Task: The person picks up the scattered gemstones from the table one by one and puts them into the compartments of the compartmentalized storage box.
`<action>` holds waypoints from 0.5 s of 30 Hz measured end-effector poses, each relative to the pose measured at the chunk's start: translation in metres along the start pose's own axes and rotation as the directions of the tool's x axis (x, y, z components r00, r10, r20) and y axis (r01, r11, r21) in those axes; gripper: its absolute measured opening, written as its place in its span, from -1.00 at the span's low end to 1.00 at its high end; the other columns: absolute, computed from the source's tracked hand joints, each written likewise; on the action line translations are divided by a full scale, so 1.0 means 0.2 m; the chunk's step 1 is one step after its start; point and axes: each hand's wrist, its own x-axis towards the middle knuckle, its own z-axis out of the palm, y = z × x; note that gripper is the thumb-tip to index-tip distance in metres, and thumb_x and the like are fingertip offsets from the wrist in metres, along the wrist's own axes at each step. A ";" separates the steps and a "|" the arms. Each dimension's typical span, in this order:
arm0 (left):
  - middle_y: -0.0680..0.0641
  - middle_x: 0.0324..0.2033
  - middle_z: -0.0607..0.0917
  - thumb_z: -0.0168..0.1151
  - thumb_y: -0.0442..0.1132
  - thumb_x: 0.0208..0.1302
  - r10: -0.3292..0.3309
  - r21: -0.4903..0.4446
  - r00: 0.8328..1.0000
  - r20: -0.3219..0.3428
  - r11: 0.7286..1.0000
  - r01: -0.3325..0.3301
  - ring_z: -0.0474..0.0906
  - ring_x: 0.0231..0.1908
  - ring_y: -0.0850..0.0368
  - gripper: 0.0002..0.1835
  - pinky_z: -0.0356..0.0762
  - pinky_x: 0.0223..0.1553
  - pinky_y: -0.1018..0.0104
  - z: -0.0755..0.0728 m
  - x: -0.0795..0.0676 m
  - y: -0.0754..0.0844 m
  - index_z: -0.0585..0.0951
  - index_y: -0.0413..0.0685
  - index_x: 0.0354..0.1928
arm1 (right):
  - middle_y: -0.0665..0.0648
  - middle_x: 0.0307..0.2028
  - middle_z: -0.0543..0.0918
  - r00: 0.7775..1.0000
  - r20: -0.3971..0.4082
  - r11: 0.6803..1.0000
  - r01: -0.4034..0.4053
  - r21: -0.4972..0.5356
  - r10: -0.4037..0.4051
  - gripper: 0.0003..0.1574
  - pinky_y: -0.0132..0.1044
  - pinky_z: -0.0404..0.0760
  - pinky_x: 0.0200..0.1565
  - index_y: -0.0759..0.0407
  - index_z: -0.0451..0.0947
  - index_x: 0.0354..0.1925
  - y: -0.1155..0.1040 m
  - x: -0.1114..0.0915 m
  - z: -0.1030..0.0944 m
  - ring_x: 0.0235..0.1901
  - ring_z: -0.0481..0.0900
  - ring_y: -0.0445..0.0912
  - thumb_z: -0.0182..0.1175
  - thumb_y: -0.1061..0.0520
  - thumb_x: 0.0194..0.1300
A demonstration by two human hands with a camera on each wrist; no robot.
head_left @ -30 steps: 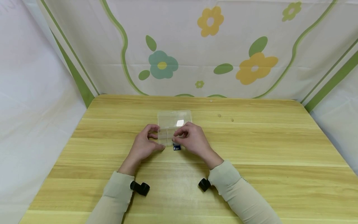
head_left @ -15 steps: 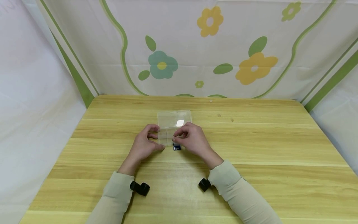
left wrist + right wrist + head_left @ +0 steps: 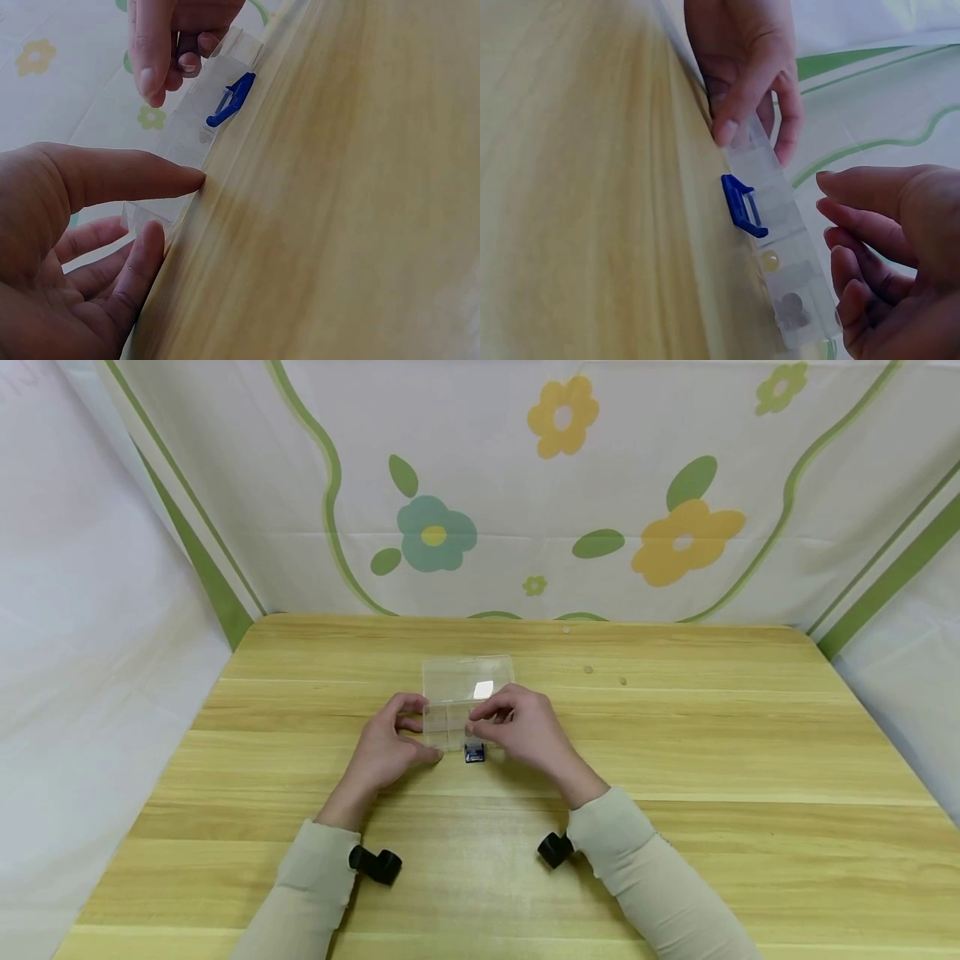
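Observation:
A clear plastic compartment box [image 3: 436, 718] lies on the table with its transparent lid [image 3: 453, 675] swung back. My left hand [image 3: 384, 745] holds the box's left end, thumb at the front wall and fingers behind. A blue latch [image 3: 739, 206] sticks out from the box's front edge. My right hand [image 3: 521, 727] is over the right half of the box, thumb and forefinger tips close together. In the right wrist view a small gap shows between those tips, with nothing seen in it. A yellowish bead [image 3: 771, 260] and a dark greyish round piece [image 3: 791, 302] show inside the box.
The wooden table [image 3: 675, 860] stretches out on both sides. Several small round pieces, one of them a pale disc [image 3: 588, 670], lie behind and right of the box. A flower-print curtain [image 3: 510, 485] hangs at the table's back edge.
My right hand has drawn slightly up and to the right, so more of the blue latch shows in the head view. The left hand and the box have stayed put.

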 end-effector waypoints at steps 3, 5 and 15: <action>-0.16 0.34 0.60 0.63 -0.42 0.06 0.002 0.000 1.000 -0.002 1.000 -0.002 0.58 0.18 -0.13 -0.19 0.58 0.19 0.01 0.00 0.00 0.00 0.52 -0.02 0.38 | -0.02 -0.21 0.75 1.000 0.006 1.000 -0.013 0.025 0.013 -0.93 -0.22 0.64 -0.13 -0.07 0.87 -0.23 0.00 0.00 -0.01 -0.23 0.64 -0.09 0.54 0.08 0.29; -0.16 0.33 0.60 0.63 -0.42 0.05 0.003 0.001 1.000 -0.004 1.000 -0.003 0.58 0.18 -0.13 -0.19 0.58 0.18 0.02 0.00 0.00 0.00 0.52 -0.03 0.38 | -0.02 -0.20 0.76 1.000 0.016 0.999 -0.016 0.037 0.016 -0.92 -0.22 0.64 -0.14 -0.08 0.87 -0.21 0.00 0.01 -0.02 -0.22 0.64 -0.09 0.53 0.07 0.30; -0.16 0.31 0.61 0.64 -0.43 0.02 0.002 0.004 1.000 -0.015 1.000 -0.002 0.57 0.16 -0.12 -0.19 0.56 0.19 0.03 0.01 0.00 0.00 0.53 -0.04 0.36 | 0.01 -0.16 0.77 0.998 -0.017 0.993 -0.055 0.105 0.057 -0.90 -0.16 0.66 -0.10 -0.05 0.87 -0.17 0.03 0.02 -0.11 -0.19 0.66 -0.03 0.52 0.05 0.32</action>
